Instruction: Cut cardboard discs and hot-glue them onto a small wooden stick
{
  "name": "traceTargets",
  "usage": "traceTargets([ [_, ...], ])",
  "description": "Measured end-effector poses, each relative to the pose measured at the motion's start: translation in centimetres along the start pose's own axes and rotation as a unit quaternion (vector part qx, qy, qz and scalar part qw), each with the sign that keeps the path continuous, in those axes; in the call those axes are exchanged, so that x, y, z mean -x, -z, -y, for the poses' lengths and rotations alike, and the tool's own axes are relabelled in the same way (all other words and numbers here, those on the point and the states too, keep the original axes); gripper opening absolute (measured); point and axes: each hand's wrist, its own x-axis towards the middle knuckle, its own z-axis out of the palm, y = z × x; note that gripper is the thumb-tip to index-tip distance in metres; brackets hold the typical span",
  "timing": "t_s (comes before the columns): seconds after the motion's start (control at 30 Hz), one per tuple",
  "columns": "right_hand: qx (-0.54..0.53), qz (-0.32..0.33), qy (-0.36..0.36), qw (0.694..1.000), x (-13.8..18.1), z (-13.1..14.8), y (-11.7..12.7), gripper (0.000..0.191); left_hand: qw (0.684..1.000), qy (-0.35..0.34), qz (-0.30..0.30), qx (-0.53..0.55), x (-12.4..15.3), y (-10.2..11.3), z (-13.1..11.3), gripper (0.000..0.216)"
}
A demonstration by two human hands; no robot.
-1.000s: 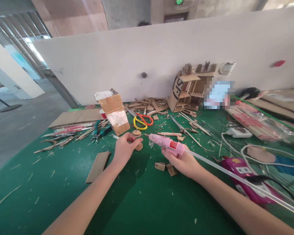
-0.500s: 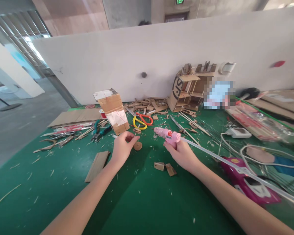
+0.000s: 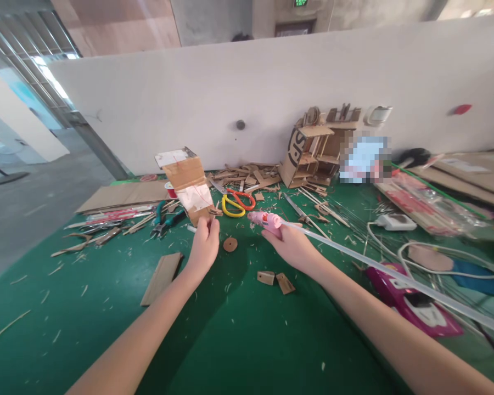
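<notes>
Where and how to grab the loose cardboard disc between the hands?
Likely by opposite edges, pinched from above: the disc is round, looks thin and lies flat on the table. Come from the near side, as the scissors lie beyond it and the glue gun is off to its right.

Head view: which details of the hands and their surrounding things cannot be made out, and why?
Head view: full shape of the small brown piece at the left hand, hidden by its fingers.
Head view: handle of the pink plastic glue gun, covered by the right hand.
Head view: content of the pale-blue rectangular panel, blurred by pixelation.
</notes>
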Motion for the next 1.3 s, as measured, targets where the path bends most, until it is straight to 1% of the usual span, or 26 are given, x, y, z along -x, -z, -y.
traceTargets([
  [0.1,0.028,-0.015,-0.008,0.999,-1.0,-0.1,-0.5,0.034,0.999,-0.014,0.026,-0.045,0.2,0.1,-0.3,0.026],
  [0.27,0.074,-0.027,-0.009,0.997,-1.7,0.0,-1.1,0.032,0.990,-0.034,0.125,-0.059,0.7,0.6,-0.9,0.042],
  [0.33,0.084,-0.029,-0.007,0.996,-1.6,0.1,-1.0,0.031,0.985,-0.045,0.148,-0.076,0.7,0.8,-1.1,0.043],
  [0.43,0.106,-0.024,0.005,0.994,-1.2,0.3,-0.4,0.029,0.978,-0.059,0.153,-0.133,0.7,1.3,-1.4,0.040],
  [0.5,0.115,-0.014,0.009,0.993,-0.8,0.4,0.2,0.029,0.973,-0.065,0.153,-0.162,0.6,1.5,-1.5,0.031],
  [0.6,0.122,0.015,0.009,0.992,-0.3,0.6,0.9,0.031,0.969,-0.074,0.156,-0.179,0.7,1.5,-1.7,0.018],
  [0.67,0.133,0.023,0.004,0.991,-0.2,0.5,1.1,0.033,0.967,-0.076,0.157,-0.185,0.8,1.5,-1.8,0.012],
  [0.8,0.163,0.013,0.007,0.987,-0.2,0.5,1.2,0.033,0.965,-0.062,0.168,-0.189,0.9,1.4,-1.9,0.011],
  [0.87,0.195,0.013,0.012,0.981,0.1,0.7,1.5,0.032,0.967,-0.051,0.172,-0.181,0.9,1.3,-1.9,0.012],
  [0.97,0.265,0.000,0.005,0.964,1.4,1.5,2.9,0.026,0.976,-0.029,0.178,-0.120,0.7,1.2,-1.9,0.015],
  [1.0,0.278,-0.004,-0.015,0.961,2.0,1.9,3.5,0.024,0.979,-0.019,0.184,-0.081,0.7,1.1,-2.0,0.016],
  [1.03,0.274,0.011,-0.029,0.961,2.6,2.3,4.2,0.028,0.981,-0.006,0.190,-0.033,0.6,1.1,-2.1,0.017],
  [1.07,0.262,0.026,-0.042,0.964,3.2,2.8,4.9,0.036,0.981,0.012,0.194,0.020,0.5,1.0,-2.2,0.019],
  [1.1,0.245,0.028,-0.031,0.969,3.7,3.2,5.4,0.039,0.977,0.036,0.196,0.073,0.5,1.0,-2.4,0.022],
  [1.13,0.220,0.031,-0.008,0.975,4.2,3.6,5.8,0.038,0.970,0.063,0.198,0.125,0.5,1.0,-2.5,0.025],
  [1.2,0.131,0.068,0.038,0.988,4.5,4.4,5.9,0.030,0.948,0.115,0.203,0.215,0.6,1.1,-2.9,0.031],
  [1.23,0.068,0.088,0.058,0.992,4.4,4.6,5.6,0.025,0.935,0.134,0.212,0.249,0.7,1.1,-3.1,0.033],
  [1.27,-0.002,0.108,0.070,0.992,4.2,4.7,5.0,0.026,0.923,0.147,0.226,0.275,0.8,1.1,-3.2,0.035],
  [1.3,-0.075,0.115,0.079,0.987,3.9,4.7,4.2,0.032,0.913,0.154,0.242,0.291,1.0,1.1,-3.2,0.035],
])
